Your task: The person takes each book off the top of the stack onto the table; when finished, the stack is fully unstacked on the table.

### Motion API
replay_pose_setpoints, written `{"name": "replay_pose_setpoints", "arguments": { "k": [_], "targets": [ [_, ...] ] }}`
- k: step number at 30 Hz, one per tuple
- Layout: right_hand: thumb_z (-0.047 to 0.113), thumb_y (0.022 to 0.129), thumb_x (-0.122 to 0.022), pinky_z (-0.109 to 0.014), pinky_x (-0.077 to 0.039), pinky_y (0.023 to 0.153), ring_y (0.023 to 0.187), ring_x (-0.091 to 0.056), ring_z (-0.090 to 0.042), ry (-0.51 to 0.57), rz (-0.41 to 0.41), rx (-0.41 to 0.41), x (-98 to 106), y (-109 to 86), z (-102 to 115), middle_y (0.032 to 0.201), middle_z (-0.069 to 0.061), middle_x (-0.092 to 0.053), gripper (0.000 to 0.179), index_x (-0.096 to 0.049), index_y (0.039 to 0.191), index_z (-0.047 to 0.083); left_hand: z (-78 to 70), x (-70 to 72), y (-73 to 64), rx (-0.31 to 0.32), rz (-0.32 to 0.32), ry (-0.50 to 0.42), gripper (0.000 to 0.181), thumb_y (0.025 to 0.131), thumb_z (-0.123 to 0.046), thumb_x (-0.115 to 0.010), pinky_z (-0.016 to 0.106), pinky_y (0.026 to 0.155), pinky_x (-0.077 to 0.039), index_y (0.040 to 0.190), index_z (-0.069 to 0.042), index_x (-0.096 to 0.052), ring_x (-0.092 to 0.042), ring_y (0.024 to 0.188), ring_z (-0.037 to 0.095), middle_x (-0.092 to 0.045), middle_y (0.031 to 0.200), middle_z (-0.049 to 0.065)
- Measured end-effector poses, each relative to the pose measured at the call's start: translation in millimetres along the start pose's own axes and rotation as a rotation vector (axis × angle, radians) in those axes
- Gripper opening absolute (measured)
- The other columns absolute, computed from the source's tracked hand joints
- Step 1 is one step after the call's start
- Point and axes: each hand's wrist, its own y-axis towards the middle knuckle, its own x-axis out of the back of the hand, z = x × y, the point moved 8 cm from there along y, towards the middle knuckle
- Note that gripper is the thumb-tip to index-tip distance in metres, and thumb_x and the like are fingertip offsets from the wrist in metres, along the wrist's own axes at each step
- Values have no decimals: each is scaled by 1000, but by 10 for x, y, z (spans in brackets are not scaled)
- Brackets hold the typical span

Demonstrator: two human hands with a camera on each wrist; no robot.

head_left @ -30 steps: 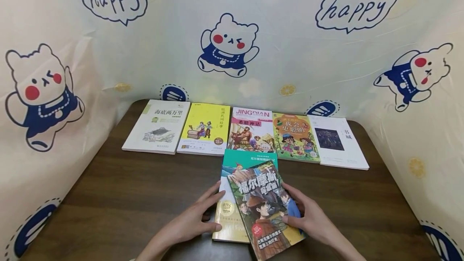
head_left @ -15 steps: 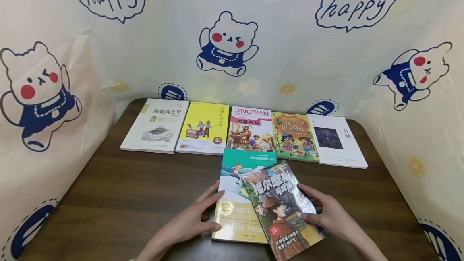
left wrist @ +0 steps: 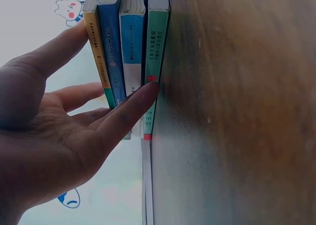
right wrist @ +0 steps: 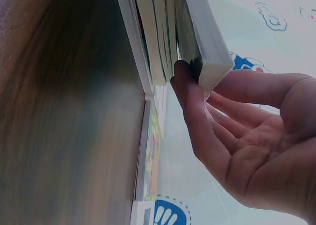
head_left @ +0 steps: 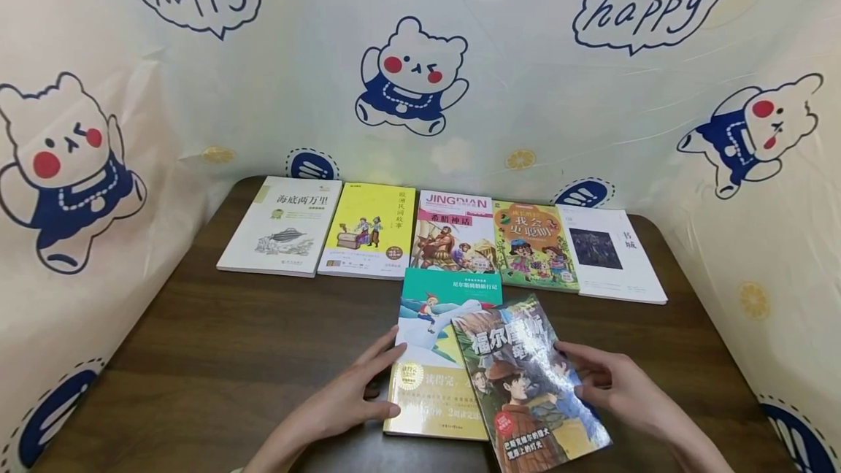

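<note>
A comic-style book (head_left: 519, 400) with a detective in a brown cap is tilted over the right side of a book stack. My right hand (head_left: 614, 385) pinches its right edge, thumb on the cover and fingers beneath; the right wrist view shows this book (right wrist: 212, 42) raised at its outer edge above the stack. Topmost on the stack lies a green and gold book (head_left: 427, 312). My left hand (head_left: 348, 393) rests along the stack's left side, fingers extended. In the left wrist view its fingertips touch the spines, including a blue spine (left wrist: 111, 47) and a green spine (left wrist: 155, 42) at the bottom.
Along the table's back lies a row of books: a white one (head_left: 282, 232), a yellow one (head_left: 368, 232), a pink-titled one (head_left: 453, 232), an orange and green one (head_left: 535, 247) and another white one (head_left: 614, 258). A printed cloth (head_left: 525, 115) surrounds the dark wooden table (head_left: 217, 356).
My right hand has drawn the detective book to the right, uncovering more of the green and gold book. My left hand has stayed at the stack's left side.
</note>
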Motion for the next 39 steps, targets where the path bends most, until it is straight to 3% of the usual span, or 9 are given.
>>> {"name": "replay_pose_setpoints", "arguments": {
  "k": [6, 11, 21, 25, 32, 39],
  "targets": [
    [3, 85, -68, -26, -55, 71, 93, -62, -11, 38, -29, -23, 81, -99, -102, 121, -21, -61, 55, -51, 138, 3, -1, 3, 2, 4, -2, 0, 78, 86, -30, -73, 41, 92, -51, 151, -15, -34, -21, 142, 33, -7, 162, 1],
    [1, 85, -67, -28, -56, 69, 94, -63, -10, 99, -70, -115, 185, -234, -292, 125, -24, -58, 59, -48, 140, 3, 6, 1, 8, 0, 0, -7, 78, 86, -30, -73, 40, 91, -51, 151, -16, -33, -21, 141, 33, -6, 162, 1],
    [1, 87, -62, -36, -56, 69, 98, -61, -27, 82, -200, -512, 560, -652, -924, 128, -30, -52, 67, -34, 149, 4, 12, 1, 19, -11, 6, 9, 77, 87, -29, -73, 39, 92, -51, 151, -16, -33, -22, 141, 32, -6, 162, 1],
    [0, 89, -59, -37, -57, 70, 96, -61, -26, 94, -230, -589, 716, -804, -1166, 128, -34, -49, 71, -25, 151, 1, 13, 14, 17, -21, 0, 9, 77, 87, -28, -72, 40, 92, -50, 151, -15, -32, -22, 142, 34, -6, 162, 2],
    [-1, 89, -56, -38, -58, 70, 97, -63, -27, 60, -263, -545, 899, -887, -1321, 132, -39, -43, 71, -22, 151, -2, -7, 39, 9, -40, -19, 31, 77, 87, -28, -72, 40, 92, -50, 151, -12, -32, -22, 141, 34, -7, 162, 3],
    [-2, 90, -59, -32, -57, 66, 83, -63, -10, 26, -282, -455, 992, -836, -1334, 123, -37, -51, 67, -26, 148, -5, -7, 19, 16, -41, -16, 37, 76, 87, -26, -72, 40, 91, -51, 151, -11, -33, -23, 141, 35, -7, 162, 4]
  ]
}}
